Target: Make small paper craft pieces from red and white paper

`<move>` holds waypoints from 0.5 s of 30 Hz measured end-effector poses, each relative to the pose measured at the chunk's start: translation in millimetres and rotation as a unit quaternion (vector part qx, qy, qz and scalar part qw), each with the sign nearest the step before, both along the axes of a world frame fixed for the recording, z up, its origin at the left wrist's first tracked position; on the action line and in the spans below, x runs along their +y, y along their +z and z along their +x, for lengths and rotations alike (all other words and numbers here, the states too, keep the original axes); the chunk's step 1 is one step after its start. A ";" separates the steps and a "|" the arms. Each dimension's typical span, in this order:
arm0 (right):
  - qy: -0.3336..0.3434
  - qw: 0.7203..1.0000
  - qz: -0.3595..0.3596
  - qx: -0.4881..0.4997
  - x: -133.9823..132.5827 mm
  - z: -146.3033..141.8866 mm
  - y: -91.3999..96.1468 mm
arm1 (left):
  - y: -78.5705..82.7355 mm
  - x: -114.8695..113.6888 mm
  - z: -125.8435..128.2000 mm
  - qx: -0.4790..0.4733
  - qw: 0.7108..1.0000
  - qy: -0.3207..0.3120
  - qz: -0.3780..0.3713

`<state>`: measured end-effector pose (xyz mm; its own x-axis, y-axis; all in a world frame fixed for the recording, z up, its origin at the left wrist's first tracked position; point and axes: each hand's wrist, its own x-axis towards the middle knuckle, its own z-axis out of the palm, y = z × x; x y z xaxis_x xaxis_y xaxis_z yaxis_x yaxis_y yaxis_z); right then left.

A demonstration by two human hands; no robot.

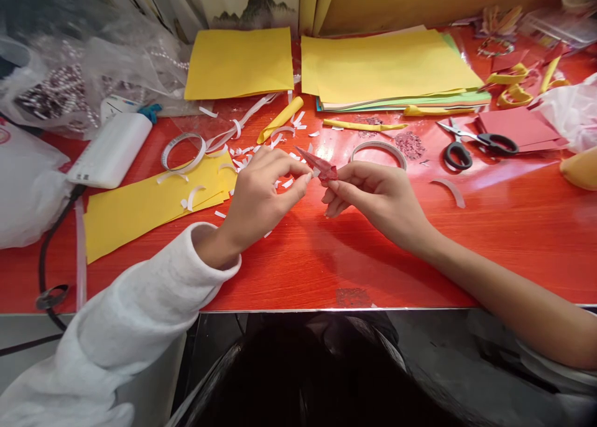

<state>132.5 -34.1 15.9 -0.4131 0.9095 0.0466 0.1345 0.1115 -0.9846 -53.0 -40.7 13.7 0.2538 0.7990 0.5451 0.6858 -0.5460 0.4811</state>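
A small folded piece of red paper (319, 165) is held just above the red table (354, 259), between both hands. My left hand (261, 194) pinches its left end with thumb and forefinger. My right hand (373, 194) grips its right end with curled fingers. The paper is pointed and narrow, tilted up to the left. A white sleeve covers my left forearm; my right forearm is bare.
Yellow paper sheets (240, 63) and a larger stack (387, 66) lie at the back. Yellow strips (153, 206), white paper scraps and tape rolls (183, 152) lie left of my hands. Black-handled scissors (476, 144), red paper (517, 125), a white power bank (112, 148) and plastic bags surround them.
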 end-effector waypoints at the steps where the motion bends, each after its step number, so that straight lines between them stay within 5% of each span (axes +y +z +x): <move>1: 0.000 1.000 -0.019 0.013 1.3 -0.1 0.3 | 1.3 1.7 -1.6 -0.012 1.000 0.003 -0.013; 9: -0.021 0.993 -0.094 0.074 10.7 2.6 -4.4 | 8.0 21.8 -26.1 -0.062 0.992 0.108 -0.030; 15: -0.026 0.990 -0.118 0.075 11.2 3.4 -3.0 | -8.2 35.9 -44.4 0.112 0.979 0.168 -0.020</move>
<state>135.9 -22.9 13.0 -0.3706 0.9221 -0.1115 -0.0157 -0.1263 -0.9919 -97.4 -4.8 5.5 0.0826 0.8780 0.4716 0.9143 -0.2551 0.3147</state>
